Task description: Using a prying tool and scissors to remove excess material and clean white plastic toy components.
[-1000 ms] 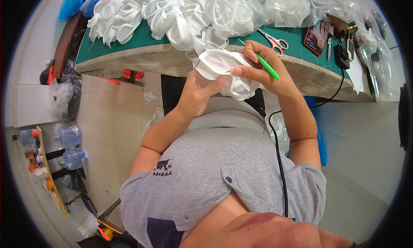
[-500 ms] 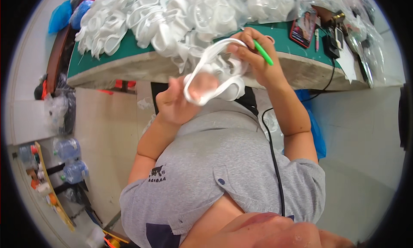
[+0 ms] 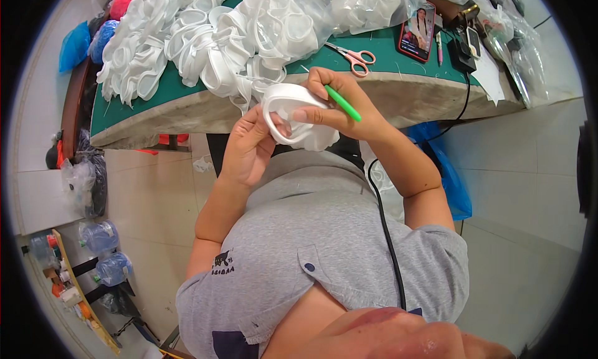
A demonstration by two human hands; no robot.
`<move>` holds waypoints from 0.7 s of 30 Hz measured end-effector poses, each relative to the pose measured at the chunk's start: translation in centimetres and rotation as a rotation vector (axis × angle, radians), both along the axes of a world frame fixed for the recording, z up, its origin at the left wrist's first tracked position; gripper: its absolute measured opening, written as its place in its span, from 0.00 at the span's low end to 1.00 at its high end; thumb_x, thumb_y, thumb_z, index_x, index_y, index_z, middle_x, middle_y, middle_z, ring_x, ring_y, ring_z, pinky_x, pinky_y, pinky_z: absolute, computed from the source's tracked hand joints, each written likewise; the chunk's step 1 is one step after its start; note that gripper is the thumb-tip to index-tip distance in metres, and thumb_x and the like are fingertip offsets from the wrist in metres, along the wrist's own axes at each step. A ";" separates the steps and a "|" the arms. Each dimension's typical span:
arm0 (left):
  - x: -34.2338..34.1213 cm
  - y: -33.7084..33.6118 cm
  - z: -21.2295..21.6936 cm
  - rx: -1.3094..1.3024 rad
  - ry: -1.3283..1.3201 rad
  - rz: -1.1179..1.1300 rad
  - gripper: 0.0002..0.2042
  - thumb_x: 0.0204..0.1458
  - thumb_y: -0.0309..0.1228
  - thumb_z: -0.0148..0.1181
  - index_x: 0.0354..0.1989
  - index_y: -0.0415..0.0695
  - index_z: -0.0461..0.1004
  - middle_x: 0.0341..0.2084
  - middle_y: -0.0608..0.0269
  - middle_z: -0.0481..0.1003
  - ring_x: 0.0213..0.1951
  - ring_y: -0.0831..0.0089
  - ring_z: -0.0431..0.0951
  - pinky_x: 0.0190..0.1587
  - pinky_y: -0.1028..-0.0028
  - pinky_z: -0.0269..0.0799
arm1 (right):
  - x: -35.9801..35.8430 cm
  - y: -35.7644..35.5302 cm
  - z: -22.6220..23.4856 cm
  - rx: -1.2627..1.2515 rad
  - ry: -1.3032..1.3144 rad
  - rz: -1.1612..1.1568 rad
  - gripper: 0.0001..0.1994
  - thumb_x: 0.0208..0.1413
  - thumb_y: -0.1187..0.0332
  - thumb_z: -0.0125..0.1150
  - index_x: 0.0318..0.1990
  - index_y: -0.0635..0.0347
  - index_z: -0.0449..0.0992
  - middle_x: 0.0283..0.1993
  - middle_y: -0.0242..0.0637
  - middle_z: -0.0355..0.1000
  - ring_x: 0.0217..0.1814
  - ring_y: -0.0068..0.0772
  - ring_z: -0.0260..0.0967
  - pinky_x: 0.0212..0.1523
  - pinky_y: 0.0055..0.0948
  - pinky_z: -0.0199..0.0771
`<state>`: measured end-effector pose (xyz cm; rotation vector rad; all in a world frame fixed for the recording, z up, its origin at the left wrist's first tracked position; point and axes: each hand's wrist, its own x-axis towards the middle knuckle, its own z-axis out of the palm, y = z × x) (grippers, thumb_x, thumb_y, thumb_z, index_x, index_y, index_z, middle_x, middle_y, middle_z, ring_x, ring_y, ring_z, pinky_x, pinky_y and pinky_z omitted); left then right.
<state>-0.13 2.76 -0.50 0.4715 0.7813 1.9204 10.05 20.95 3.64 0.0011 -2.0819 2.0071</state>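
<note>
White looped fabric piece (image 3: 298, 95) between our hands: left hand (image 3: 246, 148) pinching its rim, right hand (image 3: 350, 113) clasping it plus a green pen-like tool (image 3: 343, 103); seems mid-work; heap of similar white pieces (image 3: 212, 44) beyond the grip, done or waiting, we cannot tell

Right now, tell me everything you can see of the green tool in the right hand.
The green tool is slim, straight and bright green, and looks like smooth plastic. It lies slanted in the right hand, between thumb and forefinger, its blunt exposed end pointing back toward the wrist. The fingers hide part of it, so whether it touches the white piece cannot be told.
</note>
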 end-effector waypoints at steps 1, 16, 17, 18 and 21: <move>0.1 0.1 -0.2 -0.072 -0.001 0.021 0.09 0.59 0.34 0.53 0.37 0.40 0.72 0.30 0.63 0.75 0.36 0.74 0.74 0.45 0.75 0.68 | -0.2 -0.4 -0.3 -0.004 0.043 0.003 0.22 0.46 0.68 0.71 0.25 0.51 0.55 0.26 0.20 0.57 0.31 0.12 0.50 0.33 0.15 0.54; 0.1 0.5 0.2 -0.115 -0.146 -0.052 0.10 0.57 0.35 0.56 0.40 0.42 0.67 0.28 0.67 0.73 0.32 0.80 0.73 0.42 0.79 0.67 | -0.6 -0.8 -1.1 -0.001 -0.031 -0.040 0.23 0.44 0.73 0.72 0.26 0.51 0.55 0.27 0.22 0.62 0.32 0.09 0.57 0.31 0.12 0.58; 0.1 0.5 0.1 -0.116 -0.147 -0.050 0.10 0.57 0.35 0.56 0.40 0.42 0.67 0.28 0.67 0.73 0.32 0.80 0.73 0.42 0.79 0.67 | -0.6 -0.8 -0.8 0.025 -0.045 -0.028 0.22 0.44 0.74 0.71 0.26 0.51 0.55 0.27 0.22 0.62 0.31 0.10 0.57 0.31 0.12 0.59; 0.1 0.4 -0.1 -0.105 -0.133 -0.059 0.10 0.57 0.35 0.55 0.40 0.43 0.67 0.27 0.67 0.73 0.33 0.80 0.73 0.42 0.79 0.67 | -0.5 -0.8 -0.6 0.051 -0.059 -0.018 0.22 0.45 0.74 0.71 0.26 0.51 0.55 0.27 0.22 0.63 0.31 0.10 0.57 0.31 0.13 0.59; -0.2 0.2 -0.1 -0.065 -0.106 -0.085 0.09 0.58 0.35 0.54 0.40 0.43 0.67 0.27 0.68 0.73 0.33 0.80 0.73 0.42 0.79 0.67 | -1.1 -0.5 -1.9 0.209 0.083 -0.108 0.20 0.44 0.78 0.68 0.26 0.54 0.55 0.27 0.25 0.63 0.30 0.13 0.58 0.31 0.15 0.61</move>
